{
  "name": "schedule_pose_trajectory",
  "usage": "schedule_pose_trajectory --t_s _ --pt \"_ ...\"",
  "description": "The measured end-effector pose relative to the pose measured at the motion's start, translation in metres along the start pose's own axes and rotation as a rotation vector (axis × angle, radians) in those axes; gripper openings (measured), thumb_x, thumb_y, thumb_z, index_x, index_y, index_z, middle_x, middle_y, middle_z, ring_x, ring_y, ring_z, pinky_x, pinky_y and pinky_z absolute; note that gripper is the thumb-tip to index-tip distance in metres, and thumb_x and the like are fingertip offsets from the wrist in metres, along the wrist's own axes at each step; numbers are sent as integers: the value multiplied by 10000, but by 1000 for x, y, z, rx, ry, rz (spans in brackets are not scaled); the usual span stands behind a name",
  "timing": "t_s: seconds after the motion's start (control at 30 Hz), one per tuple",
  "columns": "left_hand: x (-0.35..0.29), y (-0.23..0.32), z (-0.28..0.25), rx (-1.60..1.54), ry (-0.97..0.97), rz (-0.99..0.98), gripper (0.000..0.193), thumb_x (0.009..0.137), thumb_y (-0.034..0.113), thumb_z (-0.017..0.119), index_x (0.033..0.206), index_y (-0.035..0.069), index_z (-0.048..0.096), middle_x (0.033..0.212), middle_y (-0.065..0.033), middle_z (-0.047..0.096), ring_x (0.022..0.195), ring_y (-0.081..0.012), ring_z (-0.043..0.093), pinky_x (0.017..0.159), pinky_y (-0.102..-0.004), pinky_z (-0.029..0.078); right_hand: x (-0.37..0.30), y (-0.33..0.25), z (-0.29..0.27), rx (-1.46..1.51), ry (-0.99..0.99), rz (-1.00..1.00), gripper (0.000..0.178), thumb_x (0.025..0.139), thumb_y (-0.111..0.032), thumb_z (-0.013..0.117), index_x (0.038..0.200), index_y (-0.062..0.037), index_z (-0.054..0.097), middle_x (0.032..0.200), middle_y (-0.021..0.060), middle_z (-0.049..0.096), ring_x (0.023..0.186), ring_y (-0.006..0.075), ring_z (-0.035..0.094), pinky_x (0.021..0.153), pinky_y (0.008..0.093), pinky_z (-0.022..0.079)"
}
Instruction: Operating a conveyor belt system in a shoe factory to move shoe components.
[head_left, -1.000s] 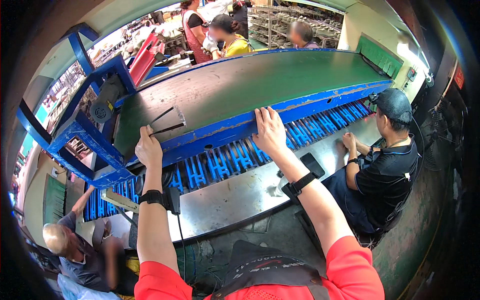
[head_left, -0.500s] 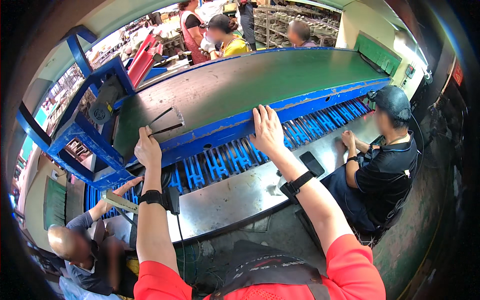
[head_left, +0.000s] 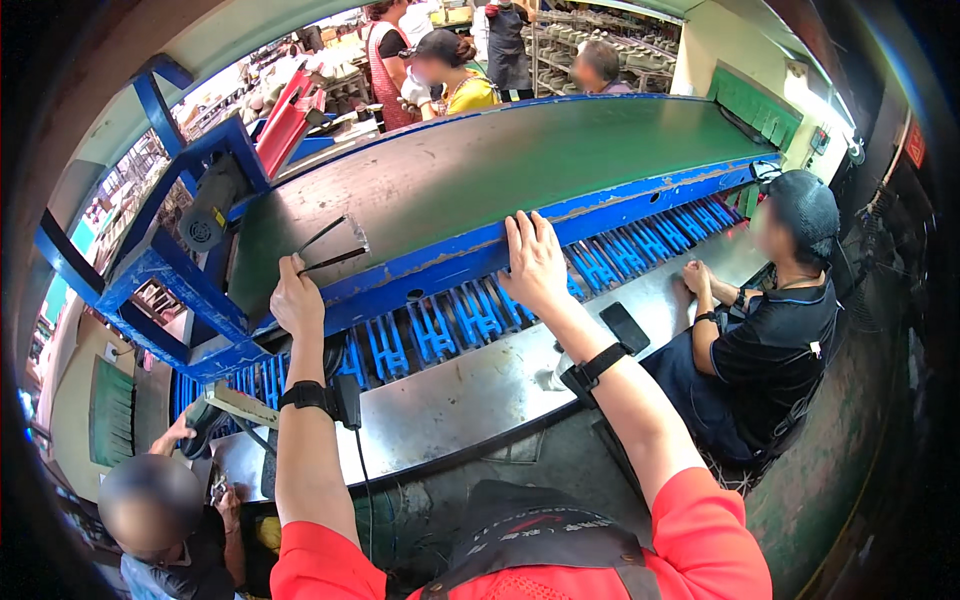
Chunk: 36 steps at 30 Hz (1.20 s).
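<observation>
My left hand (head_left: pixel 297 297) is closed at the blue edge of the conveyor, gripping one thin dark arm of what looks like a pair of clear glasses (head_left: pixel 360 232). The glasses reach out over the green belt (head_left: pixel 480 165), their other arm spread apart. Farther right, my right hand (head_left: pixel 535 258) rests with its fingers stretched over the blue side rail (head_left: pixel 450 258), holding nothing. Below the rail runs a row of blue forked carriers (head_left: pixel 475 312). Dark bands with small boxes sit on both my wrists.
A metal ledge (head_left: pixel 455 410) runs along my side, with a dark phone-like device (head_left: pixel 624 327) above it by my right forearm. A person in black (head_left: pixel 770 340) sits at right; another (head_left: pixel 160 530) at lower left handles a dark shoe (head_left: pixel 203 425). A blue motor frame (head_left: pixel 165 270) stands left.
My hands and the glasses stay in place. The lower-left person has drawn back from the carriers and now has a dark shoe in hand. The seated person's head has shifted slightly right.
</observation>
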<state>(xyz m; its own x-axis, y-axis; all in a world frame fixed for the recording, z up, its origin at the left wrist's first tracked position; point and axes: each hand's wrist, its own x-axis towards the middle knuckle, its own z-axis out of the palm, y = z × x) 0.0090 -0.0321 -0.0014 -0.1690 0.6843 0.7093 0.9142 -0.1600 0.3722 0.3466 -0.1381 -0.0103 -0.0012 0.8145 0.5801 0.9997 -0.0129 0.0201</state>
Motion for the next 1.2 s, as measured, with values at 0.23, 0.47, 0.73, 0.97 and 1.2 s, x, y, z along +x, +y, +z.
schedule_pose_trajectory --t_s 0.23,0.47,0.73,0.97,1.2 --pt "0 -1 -2 29 -15 -24 149 958 212 467 934 92 551 795 -149 670 733 -383 637 607 -467 478 -2 -2 -4 14 -11 -3 839 659 -276 750 1348 15 368 1366 198 406 1289 366 352 1098 452 268" --pt "0 -5 1 -51 68 60 93 927 174 480 938 101 537 746 -186 653 677 -394 629 576 -495 472 -7 -4 -6 44 -34 44 848 655 -267 743 1367 -6 363 1405 181 384 1325 345 328 1105 508 218" --pt "0 -3 1 3 56 52 142 943 217 468 906 98 537 698 -197 635 650 -409 617 556 -507 460 -38 -9 -22 147 -36 45 810 676 -255 735 1368 -41 372 1412 160 383 1342 333 312 1111 492 213" --pt "0 -12 3 -67 108 122 230 963 299 448 865 105 523 677 -205 623 619 -423 603 526 -521 457 -196 -50 -22 528 -325 -120 599 671 -171 702 1225 -71 498 1149 154 529 1065 342 531 875 449 450" --pt "0 -11 6 -33 -10 54 119 897 179 471 980 144 547 792 -207 652 706 -415 630 588 -529 478 -430 -8 -21 248 -1314 -58 446 777 -352 630 1178 -162 583 1047 101 636 978 309 614 813 451 501"
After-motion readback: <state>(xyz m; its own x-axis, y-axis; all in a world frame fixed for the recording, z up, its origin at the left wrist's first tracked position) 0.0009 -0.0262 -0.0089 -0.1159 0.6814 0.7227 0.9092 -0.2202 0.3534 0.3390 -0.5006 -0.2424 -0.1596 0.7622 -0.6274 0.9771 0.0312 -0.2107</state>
